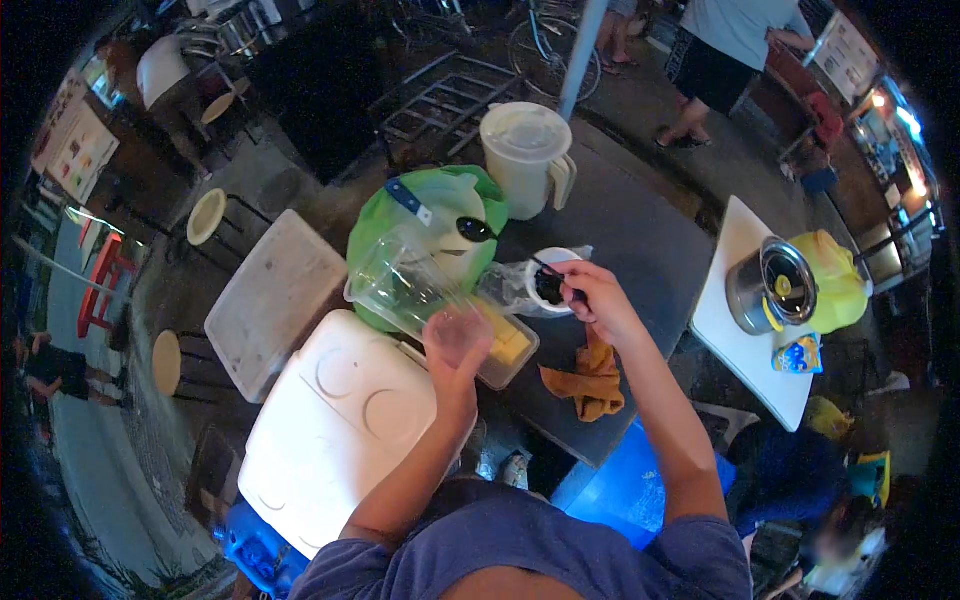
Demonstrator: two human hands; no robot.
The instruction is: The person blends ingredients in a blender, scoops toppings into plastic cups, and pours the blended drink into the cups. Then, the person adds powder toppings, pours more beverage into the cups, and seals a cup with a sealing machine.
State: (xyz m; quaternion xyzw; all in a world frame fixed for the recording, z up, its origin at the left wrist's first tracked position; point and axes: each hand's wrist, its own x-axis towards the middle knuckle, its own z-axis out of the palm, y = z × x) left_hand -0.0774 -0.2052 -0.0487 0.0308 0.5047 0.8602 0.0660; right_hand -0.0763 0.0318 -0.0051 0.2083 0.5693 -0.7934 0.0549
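Note:
My left hand [455, 360] grips a clear plastic cup [456, 330], its base turned towards me. Under and beyond it lies a clear plastic box [397, 281] with yellow blocks [506, 339] at its near end. My right hand [596, 296] pinches a thin dark utensil, possibly a spoon, over a white tub [556, 256]. Dark contents [549, 283] show inside the tub, which sits in a clear plastic bag [504, 286]. Behind the box is a green plastic bag [367, 217] around a pale container, topped by a blue-handled knife [405, 199] and a black spoon [475, 229].
A lidded white pitcher [521, 172] stands at the back of the dark table [645, 217]. A brown cloth [592, 382] lies nearer me. A white cooler box [337, 420] is at left. Rightward, a white table [750, 367] holds a steel pot [750, 292]. People stand around.

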